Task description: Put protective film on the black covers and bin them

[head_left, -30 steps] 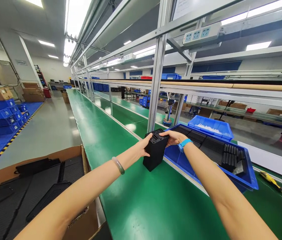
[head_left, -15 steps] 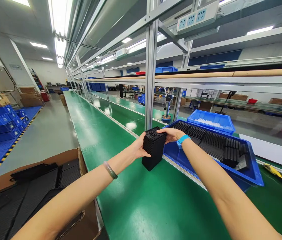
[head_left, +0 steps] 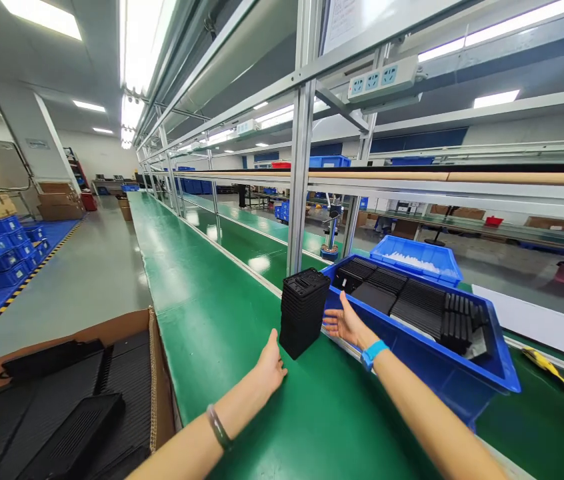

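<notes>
Just now both hands have come off the stack, which a moment ago they clasped from either side. Far left, a cardboard box (head_left: 155,373) sits below the edge of the green worktop (head_left: 242,413), with flat black trays (head_left: 62,413) lying inside it. Next along, the left hand (head_left: 269,367) hovers low over the worktop, its grip loose and apart, fingers pointing toward the foot of the stack but not touching it; a bangle (head_left: 217,427) rings that wrist. Standing upright and unsupported between the 2 hands is the stack of black trays (head_left: 305,310), resting on the worktop just beside the near corner of the blue bin (head_left: 432,363). That it keeps its shape without help suggests the squaring-up is finished and the pile is set down for good, though that is only my reading. To its right, the right hand (head_left: 345,323) is spread open, palm facing the stack's side, close to it but apart, with a blue wristband (head_left: 373,352) below. The blue bin behind that hand holds more rows of black trays (head_left: 412,303), and a second, smaller blue bin (head_left: 415,257) with white contents sits beyond. Farthest right, a yellow-handled screwdriver (head_left: 545,363) lies on the worktop.
</notes>
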Demonstrator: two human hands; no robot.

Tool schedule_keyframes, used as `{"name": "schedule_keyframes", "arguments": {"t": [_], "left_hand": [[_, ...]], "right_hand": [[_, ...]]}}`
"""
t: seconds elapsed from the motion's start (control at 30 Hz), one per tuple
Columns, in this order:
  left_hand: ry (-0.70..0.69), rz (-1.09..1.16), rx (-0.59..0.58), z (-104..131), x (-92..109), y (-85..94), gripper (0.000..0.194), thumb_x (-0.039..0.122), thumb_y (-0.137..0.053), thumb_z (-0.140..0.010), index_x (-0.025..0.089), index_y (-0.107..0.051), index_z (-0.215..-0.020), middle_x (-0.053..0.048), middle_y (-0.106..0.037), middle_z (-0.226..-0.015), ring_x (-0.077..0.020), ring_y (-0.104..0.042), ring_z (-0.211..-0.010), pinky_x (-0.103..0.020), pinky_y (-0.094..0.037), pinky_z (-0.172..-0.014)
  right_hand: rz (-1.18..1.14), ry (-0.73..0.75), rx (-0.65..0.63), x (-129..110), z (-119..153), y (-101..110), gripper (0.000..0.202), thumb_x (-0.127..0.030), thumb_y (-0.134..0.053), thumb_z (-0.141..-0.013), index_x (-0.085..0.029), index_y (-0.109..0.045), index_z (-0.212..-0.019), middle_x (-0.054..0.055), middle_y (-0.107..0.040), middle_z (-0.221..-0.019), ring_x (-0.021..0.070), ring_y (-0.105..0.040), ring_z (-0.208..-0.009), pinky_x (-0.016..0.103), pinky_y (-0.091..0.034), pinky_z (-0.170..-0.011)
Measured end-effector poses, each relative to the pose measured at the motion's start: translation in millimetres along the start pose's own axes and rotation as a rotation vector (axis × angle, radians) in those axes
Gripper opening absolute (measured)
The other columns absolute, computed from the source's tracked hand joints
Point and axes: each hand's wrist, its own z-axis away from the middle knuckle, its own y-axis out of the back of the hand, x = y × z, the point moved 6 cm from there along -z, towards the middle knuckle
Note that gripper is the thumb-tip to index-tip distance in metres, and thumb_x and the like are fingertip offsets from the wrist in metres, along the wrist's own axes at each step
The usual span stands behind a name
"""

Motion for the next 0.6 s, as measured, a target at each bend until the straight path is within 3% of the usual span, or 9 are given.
{"name": "schedule_keyframes", "arguments": {"t": [0.07,0.17,0.37,0.6], "left_hand": [[-0.083,0.027,0.01,-9,-13,-2.6,0.052,0.049,-0.045,-0.093,0.022,-0.042,-0.137,-0.01,-0.035,-0.151,-0.0294,-0.033,-0.138,-0.057,-0.022,-0.114],[-0.161,0.065,-0.014,-19,-21,-13.0,0.043,0.046,-0.048,-0.093,0.02,-0.053,-0.127,-0.01,-0.047,-0.142,-0.0269,-0.041,-0.132,-0.055,-0.027,-0.112],[-0.197,0.098,-0.051,-34,-21,-23.6,0.039,0.046,-0.046,-0.094,0.016,-0.059,-0.115,-0.01,-0.058,-0.13,-0.0231,-0.052,-0.122,-0.049,-0.035,-0.108],[-0.179,0.036,-0.111,-48,-7,-23.2,0.045,0.053,-0.042,-0.094,0.016,-0.06,-0.113,-0.01,-0.061,-0.124,-0.0227,-0.056,-0.116,-0.048,-0.039,-0.104]], "right_hand": [[-0.025,-0.015,0.016,24,-9,3,0.079,-0.08,-0.018,-0.086,-0.015,-0.057,-0.102,0.005,-0.061,-0.087,0.0145,-0.056,-0.069,0.031,-0.045,-0.069],[-0.049,0.006,-0.027,40,-23,-2,0.071,-0.075,-0.025,-0.089,-0.015,-0.058,-0.107,0.006,-0.063,-0.095,0.0152,-0.059,-0.076,0.034,-0.046,-0.077],[-0.047,0.052,-0.075,45,-32,-9,0.071,-0.072,-0.024,-0.091,-0.014,-0.061,-0.111,0.009,-0.066,-0.103,0.0168,-0.062,-0.088,0.035,-0.044,-0.088],[-0.051,0.064,-0.085,55,-12,-14,0.074,-0.075,-0.027,-0.088,-0.017,-0.064,-0.117,0.012,-0.064,-0.118,0.02,-0.057,-0.113,0.035,-0.035,-0.103]]}}
